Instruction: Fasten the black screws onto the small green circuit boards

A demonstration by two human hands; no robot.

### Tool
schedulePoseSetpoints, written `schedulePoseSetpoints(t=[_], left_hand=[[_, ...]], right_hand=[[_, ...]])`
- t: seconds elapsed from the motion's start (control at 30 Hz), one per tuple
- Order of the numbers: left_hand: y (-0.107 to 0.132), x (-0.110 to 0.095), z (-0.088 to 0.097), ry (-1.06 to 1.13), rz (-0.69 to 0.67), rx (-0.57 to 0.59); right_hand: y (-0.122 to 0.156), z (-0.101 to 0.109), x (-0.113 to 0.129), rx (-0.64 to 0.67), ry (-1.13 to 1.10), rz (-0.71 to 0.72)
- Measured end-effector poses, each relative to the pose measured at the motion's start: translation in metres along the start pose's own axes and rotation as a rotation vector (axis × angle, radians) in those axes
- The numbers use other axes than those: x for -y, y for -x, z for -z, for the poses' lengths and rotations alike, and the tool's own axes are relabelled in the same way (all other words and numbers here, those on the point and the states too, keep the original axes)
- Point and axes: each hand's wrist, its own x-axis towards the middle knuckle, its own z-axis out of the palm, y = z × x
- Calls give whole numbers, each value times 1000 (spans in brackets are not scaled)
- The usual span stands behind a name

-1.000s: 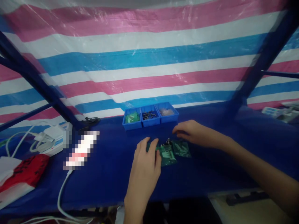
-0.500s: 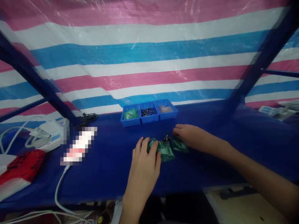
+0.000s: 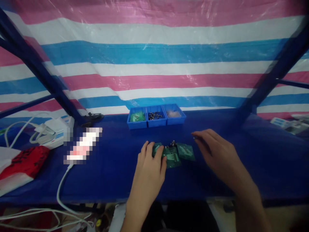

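Note:
My left hand [image 3: 149, 172] lies palm down with its fingers spread, the tips touching small green plastic bags [image 3: 171, 158] that hold pale slim pieces. Part of one bag is hidden under those fingers. A separate green bag [image 3: 185, 151] lies flat just right of them. Behind the bags sits a small cluster of dark and shiny metal pieces [image 3: 173, 143]. Slightly above the table, to the right of the bags, my right hand [image 3: 214, 154] has its thumb and fingertips a little apart; nothing shows between them.
Three joined blue bins stand at the back: the left bin [image 3: 137, 125] holds green bags, the middle bin [image 3: 156, 122] small dark metal parts, the right bin [image 3: 175, 120] clear bags. At left lie a power strip [image 3: 56, 138], white cable [image 3: 59, 190] and red-and-white cloth [image 3: 29, 164].
My right hand has let go of the right green bag and moved right, away from it. The left hand keeps its place on the bags. The view has shifted slightly.

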Motion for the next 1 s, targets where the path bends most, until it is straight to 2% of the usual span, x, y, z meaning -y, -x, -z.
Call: schedulePoseSetpoints(t=[0.17, 0.5, 0.6, 0.8, 1.0], left_hand=[[0, -1, 1, 8, 8, 2], [1, 0, 2, 80, 56, -3], [2, 1, 1, 77, 52, 9], [1, 3, 0, 85, 44, 41], [1, 2, 0, 94, 60, 46]], right_hand=[[4, -8, 6, -41, -96, -59], [16, -15, 0, 8, -94, -48], [22, -16, 0, -3, -99, -40], [34, -12, 0, 17, -146, -120], [41, -14, -2, -23, -146, -52]])
